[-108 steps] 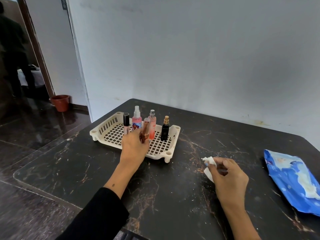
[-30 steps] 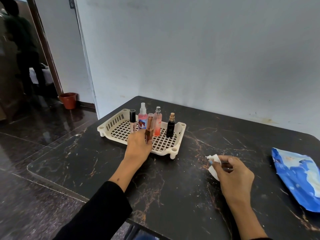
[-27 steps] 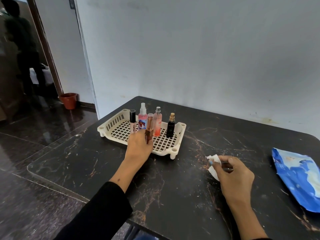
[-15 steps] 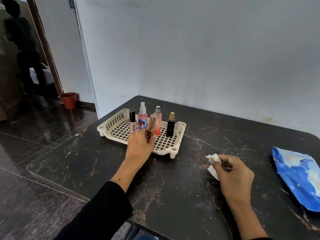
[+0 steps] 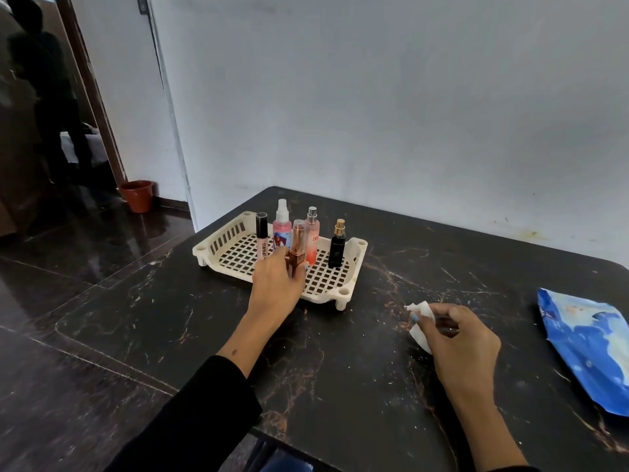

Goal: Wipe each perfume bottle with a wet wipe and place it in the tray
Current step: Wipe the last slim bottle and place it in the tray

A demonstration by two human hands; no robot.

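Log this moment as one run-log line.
left hand: grips copper bottle over tray | right hand: pinches wet wipe | unreleased

The left hand (image 5: 277, 284) reaches over the near rim of the cream lattice tray (image 5: 221, 241), pinching a rose-gold bottle (image 5: 297, 245) upright. Behind it in the tray stand a lip gloss tube (image 5: 261, 240), a pink spray bottle (image 5: 281, 229), a slim pink bottle (image 5: 312, 235) and a black bottle (image 5: 337, 243). On the dark marble table (image 5: 340, 369), the right hand (image 5: 459, 342) grips a crumpled wet wipe (image 5: 420, 321). A blue wipes pack (image 5: 589, 345) lies far right.
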